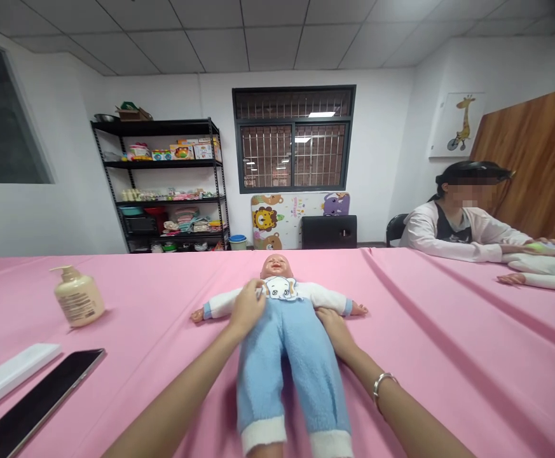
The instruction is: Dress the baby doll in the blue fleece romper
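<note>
A: Right at the front, the left hand (247,308) sits high on the doll (281,362), fingers curled on the chest of its white top. Pinching or just resting? I can't tell from here

B: The right hand (333,327) lies lower, at the doll's waist, fingers tucked out of sight against its side, so no call on open or closed. There's a bracelet (383,387) on that wrist

A: The doll's flat on its back, mid-table on the pink cloth (153,299), head pointing away, arms spread. Good form here, I'd say, means soft, curved fingers, light even pressure, and a hand on each side of the body

B: Let's count: one doll, two hands, one pump bottle (79,296), one phone (39,401), one white strip (13,380) off to the left

A: Further out on the right, one seated co-worker (463,222), hands on a second doll (544,270) dressed in white

B: And at the back, one black shelf (153,126), one barred window (294,140), one giraffe picture (458,124)
</note>
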`<state>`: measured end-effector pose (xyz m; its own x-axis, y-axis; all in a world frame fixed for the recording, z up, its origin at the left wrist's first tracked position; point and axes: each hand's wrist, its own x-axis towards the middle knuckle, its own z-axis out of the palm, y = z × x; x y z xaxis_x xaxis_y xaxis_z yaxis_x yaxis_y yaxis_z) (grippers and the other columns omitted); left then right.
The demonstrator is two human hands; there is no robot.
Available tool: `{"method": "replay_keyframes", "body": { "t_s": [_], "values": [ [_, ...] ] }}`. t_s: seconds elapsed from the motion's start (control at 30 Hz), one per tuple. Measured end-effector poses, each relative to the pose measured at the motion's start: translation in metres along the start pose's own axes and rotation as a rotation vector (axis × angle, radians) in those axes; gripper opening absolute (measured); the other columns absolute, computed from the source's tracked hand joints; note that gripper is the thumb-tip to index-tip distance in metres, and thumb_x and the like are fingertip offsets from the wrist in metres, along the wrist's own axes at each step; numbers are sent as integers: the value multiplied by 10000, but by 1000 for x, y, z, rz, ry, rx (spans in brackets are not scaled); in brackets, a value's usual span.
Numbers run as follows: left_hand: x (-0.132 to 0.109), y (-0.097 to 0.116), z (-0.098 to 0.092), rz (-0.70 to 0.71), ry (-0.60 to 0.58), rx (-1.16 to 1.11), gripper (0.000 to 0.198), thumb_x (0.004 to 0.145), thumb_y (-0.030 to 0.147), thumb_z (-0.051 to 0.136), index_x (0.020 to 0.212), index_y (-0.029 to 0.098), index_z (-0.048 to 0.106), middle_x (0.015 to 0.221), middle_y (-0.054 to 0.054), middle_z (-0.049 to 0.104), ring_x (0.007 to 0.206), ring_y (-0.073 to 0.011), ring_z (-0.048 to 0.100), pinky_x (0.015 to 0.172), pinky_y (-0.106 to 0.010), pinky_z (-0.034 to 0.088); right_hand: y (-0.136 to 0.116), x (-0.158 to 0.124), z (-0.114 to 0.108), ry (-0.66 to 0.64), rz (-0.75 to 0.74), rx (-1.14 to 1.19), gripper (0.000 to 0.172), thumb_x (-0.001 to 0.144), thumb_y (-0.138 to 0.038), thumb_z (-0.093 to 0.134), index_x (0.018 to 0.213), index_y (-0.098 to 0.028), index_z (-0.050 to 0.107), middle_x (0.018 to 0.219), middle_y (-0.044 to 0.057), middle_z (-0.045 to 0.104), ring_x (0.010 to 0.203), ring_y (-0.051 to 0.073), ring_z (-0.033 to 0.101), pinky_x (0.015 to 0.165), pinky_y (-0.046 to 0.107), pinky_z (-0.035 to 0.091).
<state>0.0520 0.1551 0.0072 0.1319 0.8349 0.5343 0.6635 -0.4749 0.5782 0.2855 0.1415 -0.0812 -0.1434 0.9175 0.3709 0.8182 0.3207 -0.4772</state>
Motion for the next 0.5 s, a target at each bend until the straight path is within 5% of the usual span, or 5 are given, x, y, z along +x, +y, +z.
{"method": "replay_keyframes", "body": {
  "t_s": [0.1, 0.23, 0.5],
  "values": [
    [8, 29, 27, 38, -54, 241, 298, 793, 228, 469, 1079, 161, 514, 1078, -154, 551, 1016, -309, 488, 875, -468, 358, 4, 1, -2, -46, 30, -101, 344, 874, -218, 330, 1119, -208, 572, 1174, 51, 532, 1092, 204, 430, 912, 310, 308],
    [7, 41, 58, -15, -62, 394, 304, 842, 335, 418, 1044, 168, 570, 1113, -187, 522, 1039, -385, 429, 816, -571, 340, 11, 7, -2, -90, 101, -285, 382, 889, -213, 311, 1221, -204, 501, 1229, 73, 493, 1128, 225, 404, 937, 344, 294],
    [4, 28, 56, -40, 17, 293, 284, 860, 376, 402, 1010, 225, 590, 1092, -94, 559, 1058, -289, 457, 872, -440, 383, -6, 34, 13, -132, 326, -445, 407, 898, -257, 337, 1294, -214, 417, 1290, 108, 432, 1218, 235, 350, 986, 427, 288]
  ]
}}
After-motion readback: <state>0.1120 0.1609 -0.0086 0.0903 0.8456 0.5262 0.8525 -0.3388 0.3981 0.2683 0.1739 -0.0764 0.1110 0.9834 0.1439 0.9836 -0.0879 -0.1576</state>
